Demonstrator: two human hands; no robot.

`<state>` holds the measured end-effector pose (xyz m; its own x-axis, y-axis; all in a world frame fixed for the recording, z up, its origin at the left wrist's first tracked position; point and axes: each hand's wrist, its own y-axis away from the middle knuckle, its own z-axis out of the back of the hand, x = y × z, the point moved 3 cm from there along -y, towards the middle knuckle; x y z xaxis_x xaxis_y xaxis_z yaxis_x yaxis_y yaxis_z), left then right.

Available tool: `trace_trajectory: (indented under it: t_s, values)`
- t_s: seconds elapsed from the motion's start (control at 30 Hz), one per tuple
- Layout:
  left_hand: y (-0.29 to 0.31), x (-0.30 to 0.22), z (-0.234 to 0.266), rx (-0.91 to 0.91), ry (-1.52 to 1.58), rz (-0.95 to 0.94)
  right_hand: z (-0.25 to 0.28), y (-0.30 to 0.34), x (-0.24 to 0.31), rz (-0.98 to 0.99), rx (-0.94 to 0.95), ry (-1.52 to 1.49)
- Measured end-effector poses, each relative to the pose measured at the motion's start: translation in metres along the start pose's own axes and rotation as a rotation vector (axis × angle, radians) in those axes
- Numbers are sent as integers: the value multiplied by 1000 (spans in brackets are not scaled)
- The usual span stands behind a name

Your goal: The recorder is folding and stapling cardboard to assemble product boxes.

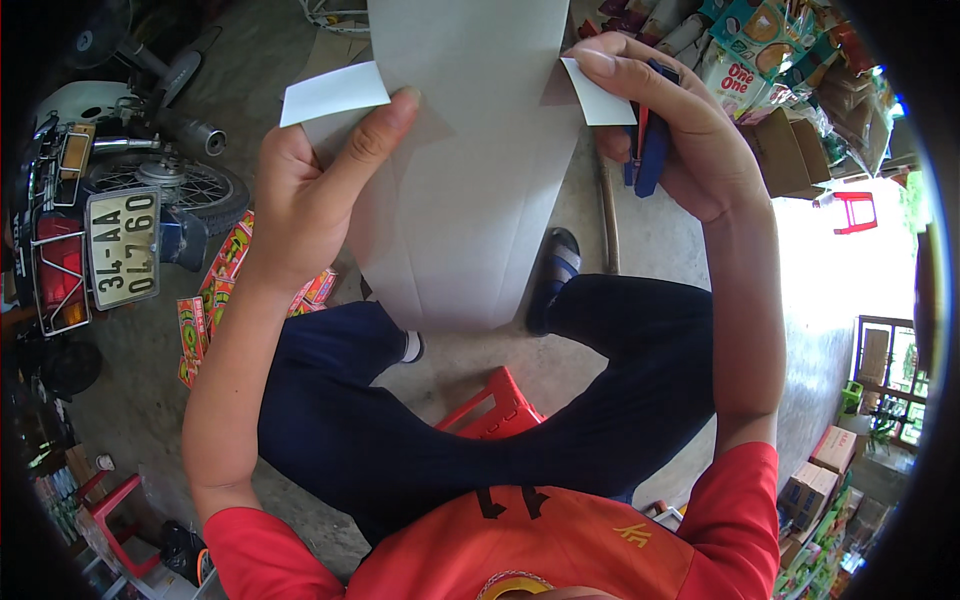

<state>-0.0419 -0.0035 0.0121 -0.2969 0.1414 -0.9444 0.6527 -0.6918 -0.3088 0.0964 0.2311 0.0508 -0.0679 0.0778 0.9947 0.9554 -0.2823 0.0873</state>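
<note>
Paper slip 1 (335, 93): white, located at the left fingertips, above the pale panel's left edge.
Paper slip 2 (600, 95): white, located at the right thumb tip, above the panel's right edge.
Left hand (312, 215): thumb pinching slip 1 from above; remaining fingers mostly hidden beneath.
Right hand (715, 160): thumb and forefinger pinching slip 2; lower fingers curled around the blue tool.
Blue tool (652, 150): retained inside the right grip, red part visible; exact type cannot be told.
Pale panel (460, 200): between and below both sets of fingers, extending toward the knees.
Red stool (500, 405): nearer the body than the fingers, between the legs.
Printed packets (195, 330): on the floor, left of the left fingers.
Motorcycle (65, 260): farther left.
Cardboard box (785, 150): right of the right fingers.
</note>
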Motion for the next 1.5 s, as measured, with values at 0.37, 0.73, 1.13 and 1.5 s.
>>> trace_trajectory:
  t_s: [0.37, 0.73, 1.13, 1.5]
  values:
    - [2, -9, -9, -65, 139, -19, -13, -1, -4, 282, -135, 60]
    - [-3, -15, 1, 119, 305, 57, -5, 1, 8, 491, -188, 568]
    - [-3, -5, 6, 147, 122, 190, 4, -2, 2, 426, -154, 517]
    - [0, -3, -4, 46, 279, 193, -6, -7, -12, 351, -133, 159]
